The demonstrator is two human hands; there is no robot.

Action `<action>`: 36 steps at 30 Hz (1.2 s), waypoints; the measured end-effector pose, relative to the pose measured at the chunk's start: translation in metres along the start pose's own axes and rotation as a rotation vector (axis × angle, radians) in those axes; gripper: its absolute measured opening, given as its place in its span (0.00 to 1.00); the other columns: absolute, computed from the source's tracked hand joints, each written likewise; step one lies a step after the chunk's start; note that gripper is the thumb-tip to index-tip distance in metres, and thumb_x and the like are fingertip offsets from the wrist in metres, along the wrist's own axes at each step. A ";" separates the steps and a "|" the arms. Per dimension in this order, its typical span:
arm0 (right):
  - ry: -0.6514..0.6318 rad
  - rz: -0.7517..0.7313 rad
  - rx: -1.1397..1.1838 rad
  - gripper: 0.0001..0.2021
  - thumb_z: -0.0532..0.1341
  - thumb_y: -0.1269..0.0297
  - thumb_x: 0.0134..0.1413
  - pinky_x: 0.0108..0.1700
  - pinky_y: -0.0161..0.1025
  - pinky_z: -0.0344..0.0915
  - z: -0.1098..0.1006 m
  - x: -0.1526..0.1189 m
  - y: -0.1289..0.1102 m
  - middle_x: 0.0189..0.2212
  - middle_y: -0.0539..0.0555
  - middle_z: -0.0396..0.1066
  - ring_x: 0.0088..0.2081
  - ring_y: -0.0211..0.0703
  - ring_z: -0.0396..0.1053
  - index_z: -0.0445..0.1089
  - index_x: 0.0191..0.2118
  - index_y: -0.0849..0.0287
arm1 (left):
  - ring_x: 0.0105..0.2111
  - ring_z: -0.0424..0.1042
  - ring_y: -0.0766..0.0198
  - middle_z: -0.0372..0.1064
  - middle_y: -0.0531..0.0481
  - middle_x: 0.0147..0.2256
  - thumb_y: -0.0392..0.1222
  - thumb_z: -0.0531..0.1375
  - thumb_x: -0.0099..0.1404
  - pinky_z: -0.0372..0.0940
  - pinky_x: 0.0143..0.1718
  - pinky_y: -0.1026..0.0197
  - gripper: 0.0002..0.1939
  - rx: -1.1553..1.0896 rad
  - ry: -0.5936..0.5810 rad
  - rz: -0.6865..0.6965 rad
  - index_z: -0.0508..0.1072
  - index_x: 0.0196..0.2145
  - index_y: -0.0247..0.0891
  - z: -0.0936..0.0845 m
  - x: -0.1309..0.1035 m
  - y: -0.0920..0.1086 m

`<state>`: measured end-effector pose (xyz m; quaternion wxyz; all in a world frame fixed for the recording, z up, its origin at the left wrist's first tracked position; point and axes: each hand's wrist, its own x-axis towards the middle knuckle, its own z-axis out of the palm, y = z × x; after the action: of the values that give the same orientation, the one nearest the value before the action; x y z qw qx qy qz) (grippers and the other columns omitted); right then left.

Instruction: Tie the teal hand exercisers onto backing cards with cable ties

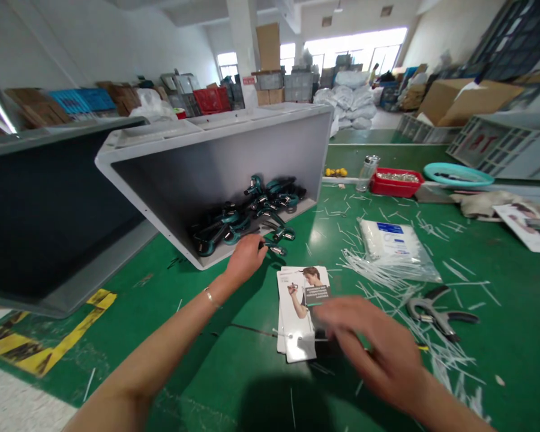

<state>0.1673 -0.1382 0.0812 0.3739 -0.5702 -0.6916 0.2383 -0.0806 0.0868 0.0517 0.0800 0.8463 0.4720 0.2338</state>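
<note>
My left hand (247,258) is closed on a dark hand grip with a metal spring (276,248) at the front edge of a tilted grey crate. Several more teal and black hand grips (238,225) lie heaped inside that crate. My right hand (373,342), blurred, is over the right side of a small stack of printed cards (297,312); its fingertips are smeared, and whether they hold anything cannot be made out. The cards show a person and have holes near their lower end, where a white tie sticks out.
The grey crate (216,135) stands left of centre, beside a dark bin (63,210). To the right are a bag of white ties (389,243), loose ties, pliers (438,315), a red tray (396,186), a glass jar (368,173) and a turquoise basin (459,174).
</note>
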 end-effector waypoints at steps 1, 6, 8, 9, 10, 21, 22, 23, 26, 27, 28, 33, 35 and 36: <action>0.001 0.022 0.021 0.21 0.64 0.58 0.56 0.41 0.45 0.69 0.005 0.008 0.002 0.36 0.56 0.73 0.36 0.47 0.71 0.67 0.55 0.57 | 0.37 0.70 0.56 0.71 0.44 0.35 0.43 0.58 0.66 0.65 0.43 0.54 0.08 -0.195 0.013 -0.051 0.72 0.38 0.36 -0.014 -0.012 0.012; -0.035 0.209 0.202 0.24 0.64 0.55 0.54 0.30 0.39 0.66 0.024 0.036 0.003 0.31 0.51 0.71 0.26 0.40 0.67 0.63 0.54 0.57 | 0.28 0.70 0.64 0.72 0.48 0.30 0.50 0.63 0.61 0.68 0.32 0.60 0.13 -1.253 -0.118 -0.436 0.71 0.34 0.36 -0.057 -0.064 0.077; -0.100 0.299 0.331 0.19 0.62 0.52 0.56 0.24 0.36 0.63 0.025 0.036 0.004 0.29 0.49 0.71 0.21 0.37 0.64 0.64 0.49 0.56 | 0.28 0.71 0.65 0.74 0.46 0.32 0.51 0.63 0.61 0.68 0.32 0.61 0.15 -1.400 -0.177 -0.525 0.71 0.35 0.35 -0.051 -0.076 0.092; -0.141 0.336 0.389 0.18 0.60 0.50 0.57 0.21 0.34 0.61 0.024 0.034 0.006 0.28 0.49 0.72 0.19 0.35 0.63 0.63 0.48 0.56 | 0.28 0.71 0.65 0.74 0.46 0.32 0.51 0.63 0.61 0.67 0.32 0.61 0.15 -1.396 -0.189 -0.530 0.71 0.36 0.35 -0.043 -0.079 0.094; -0.186 0.367 0.431 0.18 0.58 0.49 0.59 0.19 0.34 0.59 0.023 0.031 0.009 0.27 0.48 0.72 0.17 0.35 0.61 0.63 0.48 0.56 | 0.28 0.71 0.64 0.74 0.46 0.32 0.52 0.63 0.61 0.67 0.31 0.61 0.16 -1.347 -0.195 -0.505 0.71 0.36 0.35 -0.033 -0.081 0.094; -0.381 0.473 0.298 0.23 0.49 0.52 0.64 0.14 0.32 0.56 0.042 0.003 0.036 0.20 0.48 0.73 0.12 0.37 0.61 0.57 0.61 0.56 | 0.41 0.69 0.57 0.72 0.47 0.37 0.48 0.59 0.65 0.62 0.43 0.58 0.12 -0.572 -0.222 -0.063 0.77 0.40 0.40 0.041 -0.096 0.052; -0.383 0.452 0.262 0.22 0.49 0.53 0.65 0.16 0.33 0.57 0.043 0.000 0.035 0.20 0.49 0.73 0.13 0.38 0.62 0.58 0.60 0.56 | 0.42 0.69 0.57 0.72 0.47 0.38 0.48 0.59 0.65 0.61 0.45 0.57 0.12 -0.556 -0.228 -0.052 0.77 0.41 0.40 0.041 -0.101 0.052; -0.378 0.414 0.209 0.21 0.50 0.55 0.65 0.18 0.34 0.60 0.044 -0.003 0.034 0.22 0.50 0.74 0.14 0.38 0.64 0.59 0.60 0.56 | 0.43 0.68 0.56 0.72 0.47 0.39 0.48 0.59 0.65 0.61 0.46 0.57 0.12 -0.538 -0.234 -0.040 0.77 0.41 0.41 0.041 -0.106 0.052; -0.327 0.278 -0.062 0.19 0.53 0.56 0.64 0.30 0.38 0.66 0.043 -0.012 0.030 0.30 0.56 0.76 0.25 0.44 0.73 0.64 0.56 0.56 | 0.44 0.67 0.56 0.72 0.47 0.40 0.49 0.59 0.65 0.59 0.49 0.55 0.12 -0.473 -0.279 0.012 0.77 0.42 0.42 0.038 -0.117 0.051; -0.298 0.254 -0.176 0.18 0.54 0.56 0.64 0.33 0.40 0.67 0.042 -0.014 0.029 0.33 0.58 0.76 0.30 0.48 0.74 0.66 0.55 0.57 | 0.44 0.66 0.55 0.72 0.47 0.40 0.49 0.59 0.65 0.58 0.50 0.54 0.12 -0.453 -0.292 0.027 0.77 0.42 0.42 0.036 -0.118 0.051; -0.264 0.237 -0.281 0.18 0.55 0.55 0.64 0.35 0.41 0.67 0.042 -0.015 0.028 0.35 0.59 0.76 0.34 0.50 0.75 0.66 0.55 0.57 | 0.44 0.66 0.55 0.72 0.47 0.40 0.48 0.59 0.66 0.58 0.50 0.54 0.12 -0.440 -0.295 0.034 0.77 0.42 0.43 0.035 -0.117 0.051; -0.208 0.026 -0.399 0.10 0.57 0.65 0.62 0.44 0.44 0.67 0.044 -0.008 0.029 0.43 0.58 0.69 0.46 0.51 0.69 0.70 0.47 0.53 | 0.46 0.68 0.56 0.74 0.46 0.43 0.41 0.54 0.68 0.58 0.52 0.53 0.13 -0.492 -0.167 -0.016 0.77 0.44 0.42 0.038 -0.090 0.061; -0.229 -0.023 -0.336 0.07 0.58 0.68 0.61 0.46 0.43 0.66 0.050 -0.004 0.032 0.43 0.57 0.67 0.47 0.48 0.67 0.71 0.43 0.54 | 0.45 0.69 0.57 0.75 0.47 0.42 0.39 0.58 0.65 0.60 0.50 0.55 0.12 -0.583 -0.163 -0.046 0.77 0.44 0.41 0.046 -0.078 0.068; -0.224 -0.025 -0.316 0.06 0.59 0.68 0.61 0.46 0.42 0.66 0.054 -0.002 0.034 0.43 0.57 0.66 0.46 0.47 0.67 0.72 0.41 0.55 | 0.43 0.71 0.57 0.76 0.47 0.41 0.39 0.59 0.63 0.62 0.48 0.56 0.11 -0.632 -0.176 -0.064 0.77 0.43 0.40 0.051 -0.074 0.072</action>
<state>0.1455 -0.1269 0.0218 0.2035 -0.5831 -0.7647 0.1841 -0.0347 -0.0096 0.0093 0.3863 0.7812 0.3938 0.2921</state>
